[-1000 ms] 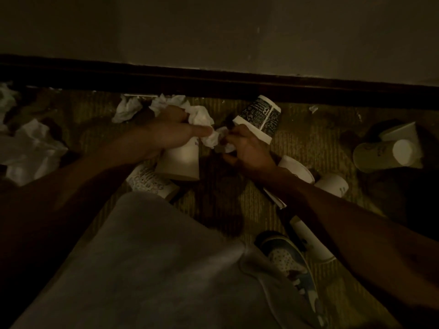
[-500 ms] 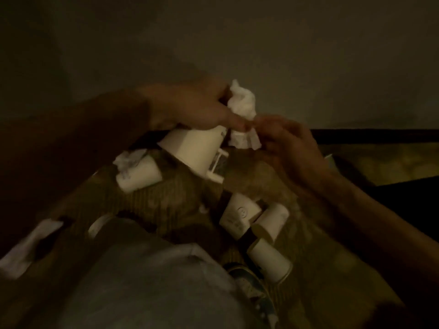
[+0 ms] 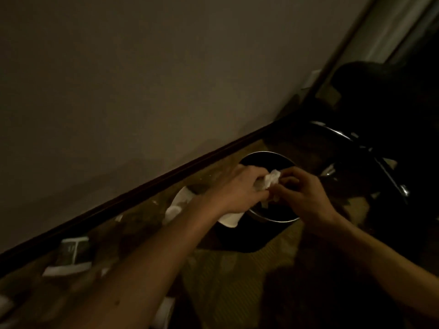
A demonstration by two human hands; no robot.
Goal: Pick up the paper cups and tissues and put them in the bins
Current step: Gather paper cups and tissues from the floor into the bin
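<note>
Both my hands hover over the mouth of a round dark bin [image 3: 268, 219] with a metal rim, standing on the floor by the wall. My left hand [image 3: 237, 191] is closed around a white paper cup [image 3: 231, 219], whose base pokes out below the wrist, and also holds a crumpled white tissue [image 3: 342, 182]. My right hand [image 3: 306, 193] pinches the same tissue from the right side. The dim light hides the inside of the bin. A dark printed paper cup [image 3: 70, 256] lies on the carpet at the lower left.
A dark skirting board [image 3: 142, 191] runs diagonally along the wall. White tissue or a cup [image 3: 178, 205] lies on the floor left of the bin. A chair base with chrome legs [image 3: 389, 172] stands to the right. More white scraps sit at the bottom edge.
My view swung right from the pile of cups to the bin. Both hands carried the cup and tissue from over the floor to above the bin's opening.
</note>
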